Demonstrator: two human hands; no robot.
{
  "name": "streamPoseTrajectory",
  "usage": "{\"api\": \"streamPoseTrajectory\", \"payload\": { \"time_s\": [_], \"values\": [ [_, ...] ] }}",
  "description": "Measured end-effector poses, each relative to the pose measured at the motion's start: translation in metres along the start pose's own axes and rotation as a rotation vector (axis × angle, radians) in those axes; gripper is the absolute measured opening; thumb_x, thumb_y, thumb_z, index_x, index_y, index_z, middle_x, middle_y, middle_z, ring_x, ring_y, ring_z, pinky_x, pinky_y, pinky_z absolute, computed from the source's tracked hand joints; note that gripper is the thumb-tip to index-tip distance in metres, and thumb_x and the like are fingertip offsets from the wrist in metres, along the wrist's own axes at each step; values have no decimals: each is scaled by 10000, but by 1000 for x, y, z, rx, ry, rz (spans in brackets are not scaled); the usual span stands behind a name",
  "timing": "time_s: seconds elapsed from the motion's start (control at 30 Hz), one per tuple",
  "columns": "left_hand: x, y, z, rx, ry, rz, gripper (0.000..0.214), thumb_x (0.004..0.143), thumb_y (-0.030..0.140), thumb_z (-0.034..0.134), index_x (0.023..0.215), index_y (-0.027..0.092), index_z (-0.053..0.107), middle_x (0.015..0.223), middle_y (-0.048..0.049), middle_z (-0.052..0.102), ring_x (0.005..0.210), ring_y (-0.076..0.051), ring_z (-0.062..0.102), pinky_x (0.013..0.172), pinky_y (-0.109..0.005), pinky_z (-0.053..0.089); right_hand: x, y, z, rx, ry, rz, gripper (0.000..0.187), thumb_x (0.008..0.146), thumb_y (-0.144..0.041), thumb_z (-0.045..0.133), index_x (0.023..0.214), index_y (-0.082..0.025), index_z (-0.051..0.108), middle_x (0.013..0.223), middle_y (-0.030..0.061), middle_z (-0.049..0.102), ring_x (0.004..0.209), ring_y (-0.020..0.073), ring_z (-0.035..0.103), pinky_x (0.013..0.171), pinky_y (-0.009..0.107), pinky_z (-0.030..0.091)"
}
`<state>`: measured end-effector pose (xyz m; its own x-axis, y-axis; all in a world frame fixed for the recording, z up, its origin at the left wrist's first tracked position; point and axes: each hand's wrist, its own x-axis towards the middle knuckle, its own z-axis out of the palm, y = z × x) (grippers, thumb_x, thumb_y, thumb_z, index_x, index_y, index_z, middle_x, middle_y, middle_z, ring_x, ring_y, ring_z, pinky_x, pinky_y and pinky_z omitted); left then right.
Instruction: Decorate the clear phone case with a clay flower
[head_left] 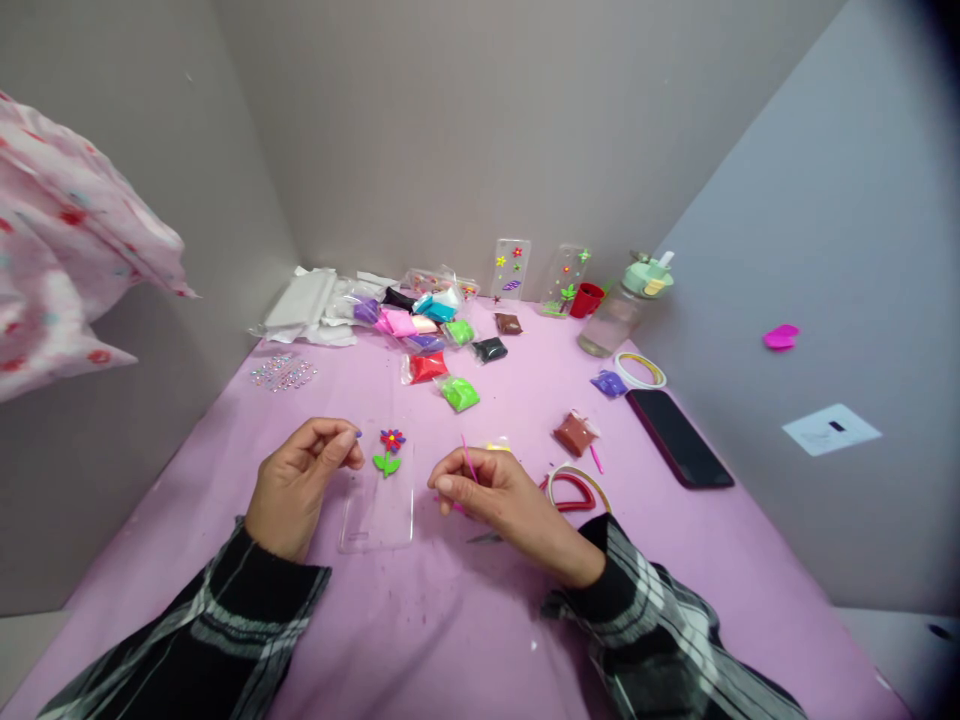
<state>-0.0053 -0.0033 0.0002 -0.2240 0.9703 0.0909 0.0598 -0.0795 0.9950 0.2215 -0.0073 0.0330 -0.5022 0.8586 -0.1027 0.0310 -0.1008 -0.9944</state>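
Left hand (pixel 300 480): fingers pinched narrow on a tiny purple bit (pixel 358 434), held just left of the flower (pixel 391 439). Right hand (pixel 495 490): closed around a thin pink stick (pixel 468 458), tip pointing up and away, just right of the case.

Clear phone case (pixel 375 520) lies flat on the table (pixel 450 640) between the two hands. The flower and its green leaves (pixel 387 464) sit at its far end.

Risks as I see them:
- The purple bit is very small and barely shows past the fingertips. A tight pinch likely flattens it or leaves it stuck to the skin; a loose one drops it onto the table.
- Nothing is pinning the case. A push from either side probably slides it, since it looks smooth and light.
- The flower looks soft. A fingertip or the stick landing off-mark would dent a petal or shift the leaves.
- The right sleeve hangs low near the red and yellow arcs (pixel 574 490) and a brown packet (pixel 574 433); a sweep of the forearm could drag them.
- The phone (pixel 679 437) and water bottle (pixel 619 310) are well apart from the hands, so low concern.
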Motion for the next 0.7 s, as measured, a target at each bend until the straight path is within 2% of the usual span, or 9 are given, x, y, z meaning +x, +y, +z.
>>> {"api": "streamPoseTrajectory", "payload": {
  "time_s": [0.13, 0.27, 0.37, 0.5, 0.7],
  "values": [
    [1, -1, -2, 97, -9, 17, 215, 840, 413, 666, 751, 218, 677, 639, 35, 608, 665, -137, 552, 727, -268, 439, 1, 1, 0, 8, -5, -15, 188, 910, -306, 624, 826, -141, 655, 699, -19, 589, 631, 79, 470, 607, 216, 338],
    [3, -4, 0, 116, -52, 21, 167, 798, 378, 705, 887, 236, 698, 850, 2, 691, 814, -171, 623, 789, -291, 481, 1, 1, -1, 6, -11, -28, 187, 917, -300, 620, 828, -139, 658, 701, -20, 590, 634, 77, 475, 620, 215, 346],
    [4, -7, 2, 125, -66, 37, 187, 770, 363, 723, 903, 236, 686, 921, -17, 700, 887, -194, 642, 831, -315, 502, 0, 2, -1, 5, -11, -26, 186, 917, -301, 622, 829, -141, 659, 704, -21, 592, 641, 77, 483, 630, 215, 352],
    [5, -10, 2, 166, -62, 58, 207, 757, 355, 721, 917, 237, 665, 922, -16, 693, 884, -198, 649, 844, -332, 514, 0, 2, -1, 0, -11, -26, 179, 916, -297, 624, 832, -142, 660, 702, -22, 593, 645, 78, 488, 635, 216, 354],
    [4, -8, -1, 313, -76, 89, 153, 805, 383, 672, 773, 234, 671, 798, 0, 678, 820, -202, 637, 842, -353, 481, 1, 2, -2, -16, -14, -26, 187, 920, -301, 618, 839, -138, 663, 708, -19, 595, 646, 78, 484, 623, 217, 345]
  ]
}}
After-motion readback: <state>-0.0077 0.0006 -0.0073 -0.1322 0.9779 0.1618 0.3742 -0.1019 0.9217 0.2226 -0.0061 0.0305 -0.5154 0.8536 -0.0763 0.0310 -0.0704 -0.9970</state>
